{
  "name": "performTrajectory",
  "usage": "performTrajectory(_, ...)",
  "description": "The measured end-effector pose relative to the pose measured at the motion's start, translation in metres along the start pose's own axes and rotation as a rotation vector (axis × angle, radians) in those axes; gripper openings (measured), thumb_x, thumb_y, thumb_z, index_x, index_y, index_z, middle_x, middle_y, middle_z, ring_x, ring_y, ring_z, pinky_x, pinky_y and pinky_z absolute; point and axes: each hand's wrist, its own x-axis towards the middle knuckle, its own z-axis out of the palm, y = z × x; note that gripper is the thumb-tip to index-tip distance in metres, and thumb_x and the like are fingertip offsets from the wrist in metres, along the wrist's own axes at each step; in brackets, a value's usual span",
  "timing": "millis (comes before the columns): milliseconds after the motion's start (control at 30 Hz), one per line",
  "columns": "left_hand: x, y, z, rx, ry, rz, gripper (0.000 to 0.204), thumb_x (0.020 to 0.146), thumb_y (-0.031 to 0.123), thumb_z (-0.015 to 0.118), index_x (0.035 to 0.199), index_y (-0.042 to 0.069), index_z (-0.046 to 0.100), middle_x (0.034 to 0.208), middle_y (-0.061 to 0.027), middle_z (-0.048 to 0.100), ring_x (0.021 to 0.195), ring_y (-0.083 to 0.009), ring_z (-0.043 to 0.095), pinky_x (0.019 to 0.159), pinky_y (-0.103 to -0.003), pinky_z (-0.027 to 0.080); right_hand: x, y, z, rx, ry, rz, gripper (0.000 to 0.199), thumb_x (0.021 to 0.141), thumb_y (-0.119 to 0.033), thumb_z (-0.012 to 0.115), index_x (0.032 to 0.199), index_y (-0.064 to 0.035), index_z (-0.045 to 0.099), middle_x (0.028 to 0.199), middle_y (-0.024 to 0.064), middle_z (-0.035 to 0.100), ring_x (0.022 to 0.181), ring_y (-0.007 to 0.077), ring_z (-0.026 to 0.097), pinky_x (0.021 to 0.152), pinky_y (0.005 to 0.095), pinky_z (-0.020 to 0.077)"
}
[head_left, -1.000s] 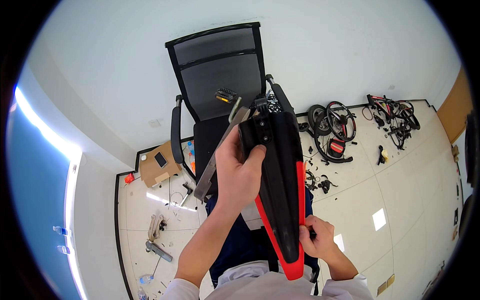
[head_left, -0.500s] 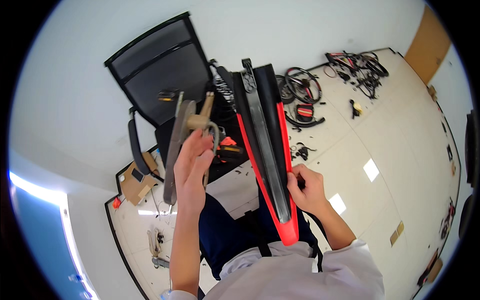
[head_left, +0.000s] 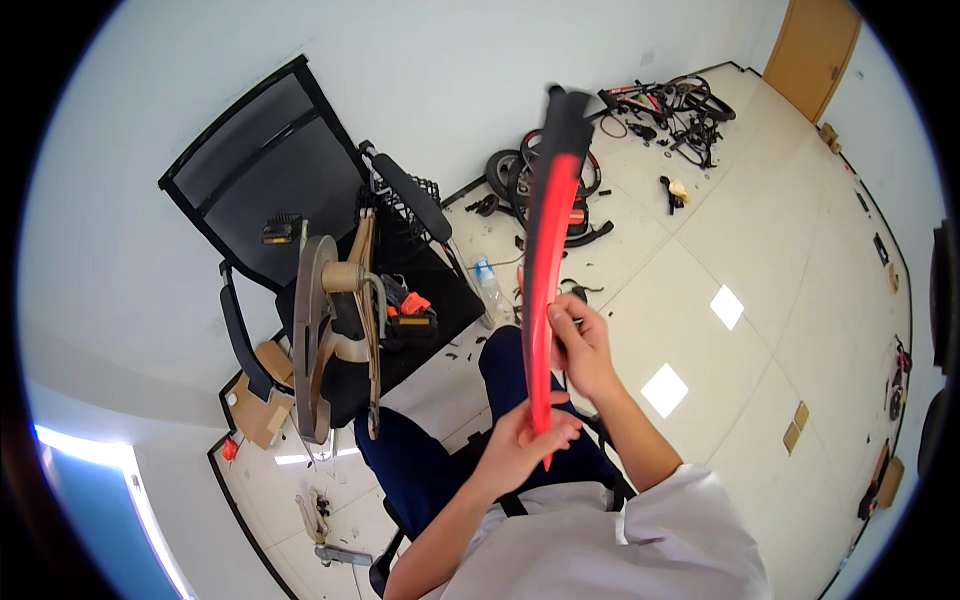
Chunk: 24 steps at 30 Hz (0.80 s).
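Both hands [head_left: 545, 395] on red strip's [head_left: 547, 250] edges

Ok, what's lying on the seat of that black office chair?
On the black office chair seat: a tan wheel-like part with curved arms, a small black-and-red item, and a black pedal higher up. The wheel part hides whatever lies beneath it.

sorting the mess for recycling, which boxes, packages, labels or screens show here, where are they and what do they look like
Cardboard box: on the floor beside the black chair's base, flat brown pieces, opened.
Plastic bottle: on the floor right of the chair seat, clear with a blue cap; any label is too small to tell.
Small red item: on the floor near the wall corner, kind unclear.
No screens or signs in view.
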Motion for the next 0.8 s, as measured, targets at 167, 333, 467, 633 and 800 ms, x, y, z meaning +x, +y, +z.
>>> performTrajectory(167, 0.009, -0.014, 0.01, 0.502, 0.279, 0.143, 0.036, 0.081, 0.005, 0.071, 0.11, 0.001, 0.049, 0.089, -0.0067, 0.061, 0.077, -0.0121, 0.064, 0.068, -0.026, 0.052, 0.01, 0.01, -0.011, 0.294, -0.231, 0.16, 0.023, 0.091, -0.023, 0.062, 0.104, -0.0035, 0.057, 0.084, 0.0072, 0.062, 0.077, 0.0129, 0.061, 0.062, 0.0243, 0.0488)
performTrajectory(333, 0.007, -0.013, 0.009, 0.654, 0.346, 0.23, 0.037, 0.075, 0.018, 0.075, 0.099, 0.002, 0.05, 0.084, -0.0126, 0.065, 0.076, -0.0233, 0.066, 0.071, -0.033, 0.05, 0.007, 0.01, -0.015, 0.238, -0.246, 0.206, 0.029, 0.092, -0.027, 0.06, 0.107, -0.002, 0.058, 0.086, 0.0113, 0.065, 0.075, 0.0152, 0.063, 0.06, 0.0235, 0.0504)
performTrajectory(467, 0.012, -0.017, 0.012, 0.592, 0.337, 0.19, 0.035, 0.076, 0.006, 0.074, 0.102, 0.002, 0.05, 0.086, -0.0028, 0.058, 0.076, -0.009, 0.053, 0.072, -0.024, 0.046, 0.009, -0.006, -0.014, 0.341, -0.095, 0.31, 0.04, 0.097, -0.031, 0.048, 0.118, 0.0021, 0.055, 0.096, 0.0167, 0.066, 0.079, 0.0186, 0.066, 0.057, 0.0247, 0.052)
performTrajectory(633, 0.025, -0.024, 0.018, 0.584, 0.352, 0.178, 0.035, 0.076, 0.006, 0.074, 0.1, 0.003, 0.049, 0.085, -0.002, 0.056, 0.076, -0.0079, 0.052, 0.071, -0.024, 0.045, 0.01, -0.004, -0.039, 0.561, -0.145, 0.407, 0.068, 0.097, -0.053, 0.02, 0.123, 0.0007, 0.052, 0.115, 0.0201, 0.061, 0.088, 0.0267, 0.065, 0.059, 0.0296, 0.0541)
performTrajectory(800, 0.034, -0.031, 0.022, 0.664, 0.376, 0.227, 0.036, 0.076, 0.007, 0.075, 0.1, 0.002, 0.049, 0.086, -0.0044, 0.059, 0.076, -0.0107, 0.054, 0.072, -0.026, 0.046, 0.008, -0.03, -0.031, 0.705, -0.112, 0.323, 0.084, 0.09, -0.071, 0.014, 0.122, -0.0038, 0.054, 0.118, 0.0217, 0.058, 0.09, 0.0325, 0.063, 0.069, 0.0351, 0.0518)
